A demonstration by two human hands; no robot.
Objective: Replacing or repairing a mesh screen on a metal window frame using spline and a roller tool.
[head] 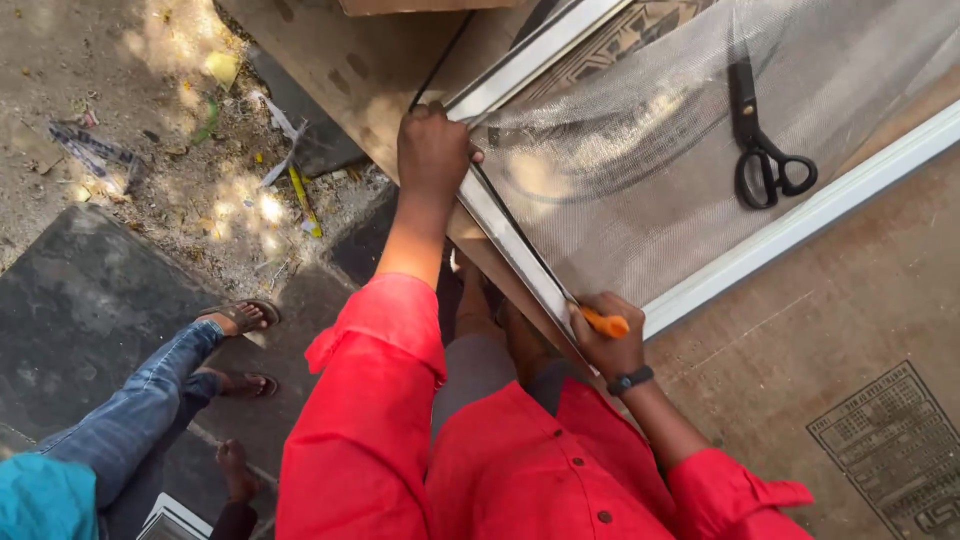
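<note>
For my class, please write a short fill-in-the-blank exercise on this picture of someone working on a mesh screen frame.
1. The right hand grips a tool with an ______ handle.
2. A pair of black ______ lies on the mesh.
3. The left hand presses on the white ______ at its edge.
4. The worker's sleeves are ______.

Missing words: orange; scissors; frame; red

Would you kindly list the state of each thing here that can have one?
Left hand: pressing on the frame edge.
Right hand: closed around an orange tool.
Mesh: lying loose over the frame.
Scissors: closed, resting on the mesh.
Black cord: partly loose.
</note>
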